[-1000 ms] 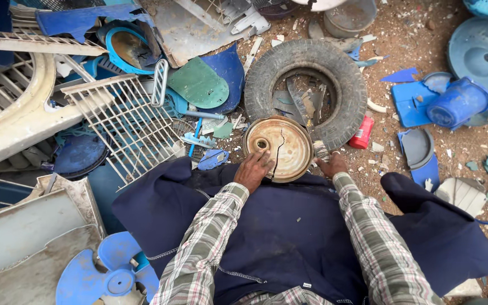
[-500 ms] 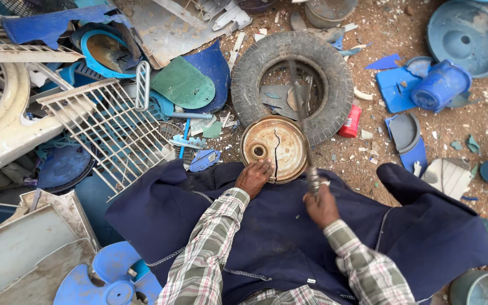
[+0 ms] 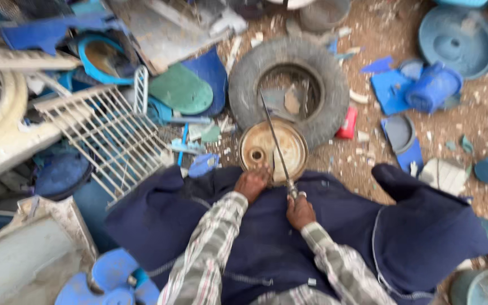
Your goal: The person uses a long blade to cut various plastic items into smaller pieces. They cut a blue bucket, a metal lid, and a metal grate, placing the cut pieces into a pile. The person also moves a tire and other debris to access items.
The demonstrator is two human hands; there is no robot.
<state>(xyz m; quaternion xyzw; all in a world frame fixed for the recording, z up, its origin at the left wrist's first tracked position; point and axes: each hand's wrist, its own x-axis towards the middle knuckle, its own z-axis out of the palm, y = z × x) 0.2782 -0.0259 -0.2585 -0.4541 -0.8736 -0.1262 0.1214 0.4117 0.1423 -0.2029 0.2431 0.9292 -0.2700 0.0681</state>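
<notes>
Left hand (image 3: 252, 183) fingers press the round metal disc (image 3: 272, 149); right hand (image 3: 299, 212) fingers grip a long thin blade (image 3: 275, 141)

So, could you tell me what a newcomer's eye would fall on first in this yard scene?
Probably the two hands at the centre: the left hand rests on the near edge of a round rusty metal disc, while the right hand grips a long thin metal tool slanting up across the disc. Just beyond lies a worn tyre. Blue plastic scrap lies to the right and a white wire rack to the left.
</notes>
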